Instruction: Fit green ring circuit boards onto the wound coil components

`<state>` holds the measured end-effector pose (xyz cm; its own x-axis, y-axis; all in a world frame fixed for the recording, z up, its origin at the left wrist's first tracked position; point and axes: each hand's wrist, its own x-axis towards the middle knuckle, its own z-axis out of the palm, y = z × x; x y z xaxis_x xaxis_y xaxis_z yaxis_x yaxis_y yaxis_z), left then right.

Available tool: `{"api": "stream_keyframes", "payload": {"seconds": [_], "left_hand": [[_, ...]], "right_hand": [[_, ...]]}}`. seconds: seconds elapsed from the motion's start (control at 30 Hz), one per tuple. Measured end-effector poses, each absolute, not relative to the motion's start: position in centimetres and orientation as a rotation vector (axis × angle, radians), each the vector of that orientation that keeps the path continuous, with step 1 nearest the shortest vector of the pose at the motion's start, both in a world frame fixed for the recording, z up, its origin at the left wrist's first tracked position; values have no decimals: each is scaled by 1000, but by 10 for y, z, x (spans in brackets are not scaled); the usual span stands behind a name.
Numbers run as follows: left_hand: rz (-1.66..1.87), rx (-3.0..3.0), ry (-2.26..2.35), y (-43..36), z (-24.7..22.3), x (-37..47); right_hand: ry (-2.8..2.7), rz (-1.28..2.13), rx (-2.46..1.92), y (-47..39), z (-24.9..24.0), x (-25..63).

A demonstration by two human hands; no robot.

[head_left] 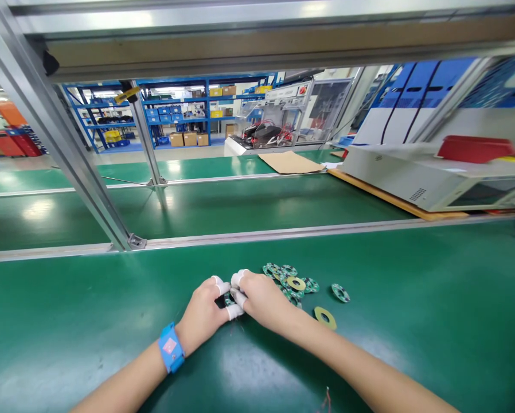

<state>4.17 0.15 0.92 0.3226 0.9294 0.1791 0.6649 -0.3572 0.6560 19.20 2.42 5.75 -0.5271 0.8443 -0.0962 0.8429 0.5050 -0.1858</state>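
Note:
My left hand [203, 312], with white finger cots and a blue wrist strap [171, 347], grips a small ring-shaped circuit board [229, 299] between thumb and fingers. From the right, my right hand [257, 295], also in finger cots, meets it with thumb and finger pinched at the board's edge. Whatever lies inside that pinch is hidden. Just beyond my right hand sits a pile of green ring-shaped boards [311, 285], with a yellow ring [296, 283] on top. Apart from the pile lie one more board [340, 292] and another yellow ring [325, 318].
Thin wires [327, 398] show at the bench's near edge. A metal rail [257, 234] crosses behind the work area, and a slanted metal post [81, 155] rises at left. A grey machine housing [412, 175] stands back right; cardboard [291, 162] lies on the far belt.

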Motion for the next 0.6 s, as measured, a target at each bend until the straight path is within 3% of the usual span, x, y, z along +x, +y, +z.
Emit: {"api": "stream_keyframes", "payload": {"seconds": [0.6], "left_hand": [[699,2172,1434,2,13,42]], "right_hand": [[-2762,324,-1454,22,47,194]]}}
